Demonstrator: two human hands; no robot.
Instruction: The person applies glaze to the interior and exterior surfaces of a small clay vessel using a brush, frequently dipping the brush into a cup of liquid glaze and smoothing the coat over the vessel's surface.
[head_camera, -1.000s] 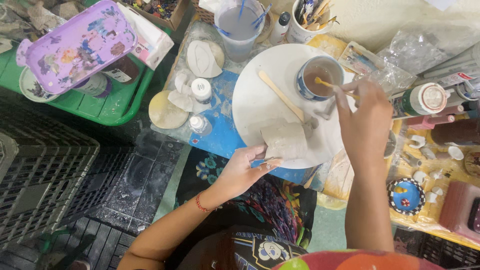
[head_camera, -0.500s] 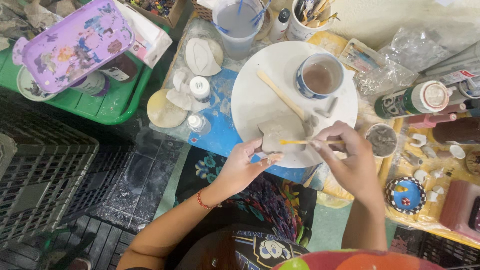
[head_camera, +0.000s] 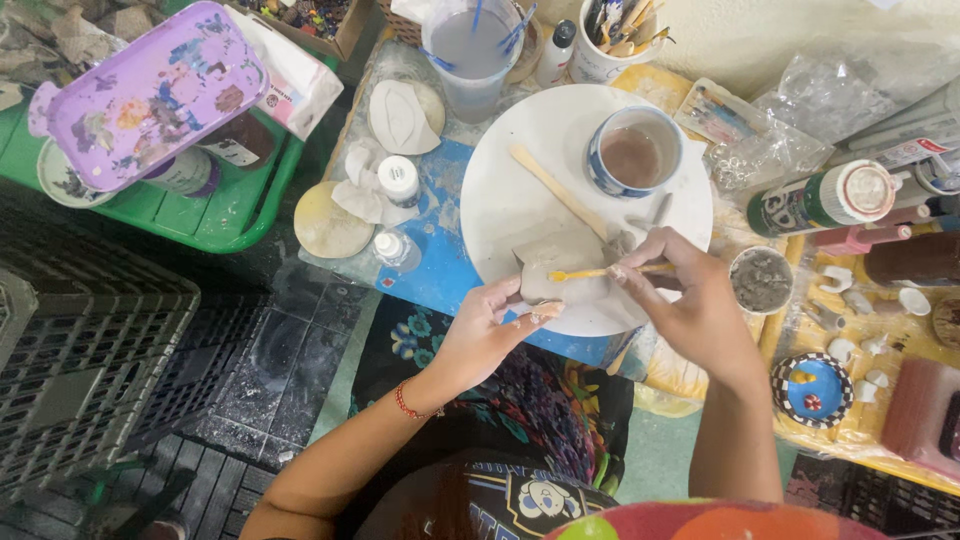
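Note:
A flat grey clay slab (head_camera: 565, 262) lies on the front part of a round white board (head_camera: 510, 190). My left hand (head_camera: 492, 330) steadies the slab's near edge with its fingertips. My right hand (head_camera: 685, 300) grips a thin yellow-handled brush (head_camera: 590, 273), held level, with its tip over the slab. A blue-and-white cup (head_camera: 633, 152) of brownish liquid stands at the back of the board. A wooden stick tool (head_camera: 555, 188) lies across the board beside it.
A purple paint-stained tray (head_camera: 150, 92) rests on a green bin (head_camera: 215, 225) at the left. A cup of grey water (head_camera: 478, 48) and a brush holder (head_camera: 610, 35) stand behind. Paint bottles (head_camera: 825, 197), small clay pieces and a blue checkered dish (head_camera: 812, 388) crowd the right. Dark crates (head_camera: 75, 360) sit low left.
My right hand has come back from the cup of liquid with the brush and brought it down over the clay slab. My left hand has stayed at the slab's edge.

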